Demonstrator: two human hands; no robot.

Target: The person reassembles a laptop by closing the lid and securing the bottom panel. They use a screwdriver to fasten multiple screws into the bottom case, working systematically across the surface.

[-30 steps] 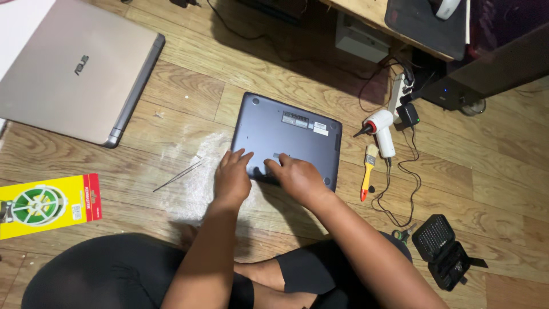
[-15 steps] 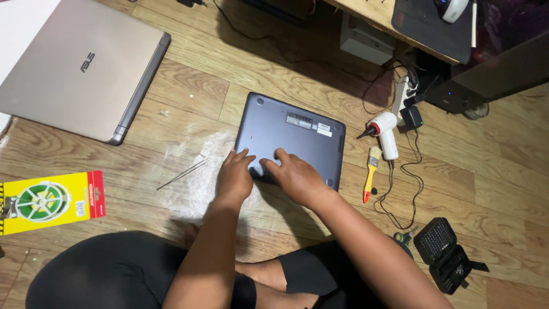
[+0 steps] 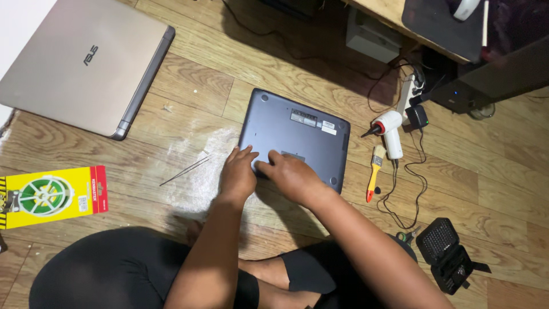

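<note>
Your left hand (image 3: 237, 174) and right hand (image 3: 291, 174) both rest on the near edge of the dark laptop (image 3: 297, 134), which lies bottom-up on the wooden floor (image 3: 240, 68) in front of your knees. Left fingers lie together, flat on the case; right fingers curl down at the edge, perhaps pinching something too small to make out. A brush (image 3: 374, 171) lies just right of it.
</note>
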